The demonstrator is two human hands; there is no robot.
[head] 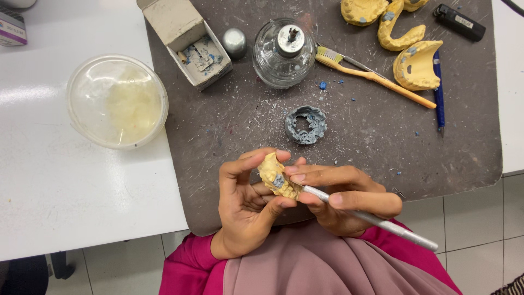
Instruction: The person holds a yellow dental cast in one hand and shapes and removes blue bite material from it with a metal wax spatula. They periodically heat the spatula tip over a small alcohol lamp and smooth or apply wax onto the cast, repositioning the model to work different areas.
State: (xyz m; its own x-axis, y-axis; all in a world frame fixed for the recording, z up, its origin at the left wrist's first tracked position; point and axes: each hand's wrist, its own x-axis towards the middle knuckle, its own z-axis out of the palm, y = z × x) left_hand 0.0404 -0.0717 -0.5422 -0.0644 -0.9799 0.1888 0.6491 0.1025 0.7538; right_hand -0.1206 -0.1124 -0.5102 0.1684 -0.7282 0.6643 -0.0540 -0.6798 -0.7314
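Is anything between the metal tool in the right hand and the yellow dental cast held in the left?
Nothing visible: the metal tool in the right hand reaches the yellow cast, gripped by the left hand.

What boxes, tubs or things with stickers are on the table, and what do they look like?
Open cardboard box: top middle on the dark mat, grey-white, blue-grey wax bits inside.
Small box: top left corner, white with a purple band, cut off by the frame.
Round plastic tub: left on the white table, clear, pale yellowish inside.
Black lighter: top right, with a pale sticker.
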